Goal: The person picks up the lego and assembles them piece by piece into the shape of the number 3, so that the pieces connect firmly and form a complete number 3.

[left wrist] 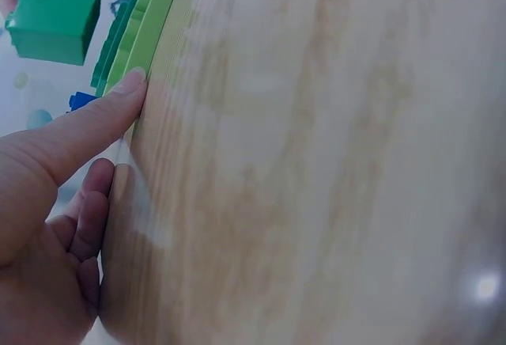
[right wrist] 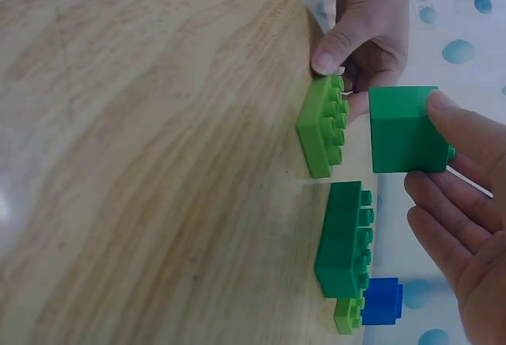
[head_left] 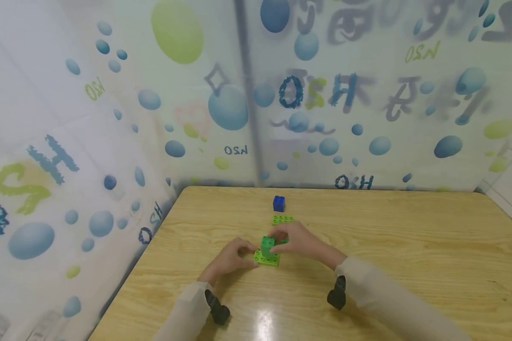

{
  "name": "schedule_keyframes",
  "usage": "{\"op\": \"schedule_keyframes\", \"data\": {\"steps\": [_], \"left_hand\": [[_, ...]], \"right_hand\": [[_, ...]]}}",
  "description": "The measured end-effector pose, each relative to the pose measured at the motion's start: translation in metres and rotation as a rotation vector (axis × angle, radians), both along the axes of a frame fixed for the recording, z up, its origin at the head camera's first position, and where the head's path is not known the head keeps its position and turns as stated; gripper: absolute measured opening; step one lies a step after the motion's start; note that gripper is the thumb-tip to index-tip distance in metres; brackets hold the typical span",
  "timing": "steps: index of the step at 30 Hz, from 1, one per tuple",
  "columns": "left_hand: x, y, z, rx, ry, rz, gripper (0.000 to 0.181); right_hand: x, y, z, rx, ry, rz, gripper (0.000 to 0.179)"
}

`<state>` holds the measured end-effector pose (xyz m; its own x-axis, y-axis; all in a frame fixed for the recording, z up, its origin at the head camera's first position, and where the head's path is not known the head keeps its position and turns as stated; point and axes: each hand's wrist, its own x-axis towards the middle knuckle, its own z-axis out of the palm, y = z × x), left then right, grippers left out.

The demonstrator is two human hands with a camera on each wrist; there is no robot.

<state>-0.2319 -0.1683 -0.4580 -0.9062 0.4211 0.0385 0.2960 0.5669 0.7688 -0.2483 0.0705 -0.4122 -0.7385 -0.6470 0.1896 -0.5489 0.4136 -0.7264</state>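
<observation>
A green square toy building brick [right wrist: 405, 130] is pinched between the thumb and fingers of my right hand [head_left: 296, 239]. It hovers just above a light green studded brick [head_left: 266, 258], and a gap shows between the two in the right wrist view. My left hand [head_left: 230, 258] holds the left end of that low light green brick on the table, thumb on the near side and fingers on the far side. Behind them lies a longer dark green brick [right wrist: 343, 238], mostly covered by my right hand in the head view.
Farther back on the wooden table [head_left: 409, 246] lie another light green brick [head_left: 283, 219] and a blue brick [head_left: 279, 203]. A wall covering with bubbles and lettering [head_left: 298, 94] rises along the table's back edge and left side.
</observation>
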Motion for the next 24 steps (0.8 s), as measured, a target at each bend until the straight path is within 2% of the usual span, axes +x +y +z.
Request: {"op": "schedule_keyframes", "data": {"steps": [12,19,24], "left_hand": [[0.001,0.001,0.002,-0.008,0.004,0.003,0.033],[0.000,0.002,0.002,-0.021,-0.034,0.031,0.032],[0.001,0.002,0.003,-0.018,-0.059,0.046,0.033]], "right_hand": [[0.011,0.001,-0.011,0.039,0.023,-0.030,0.037],[0.014,0.003,-0.016,0.057,0.038,-0.055,0.035],[0.015,0.003,-0.019,0.025,0.041,-0.052,0.033]]}}
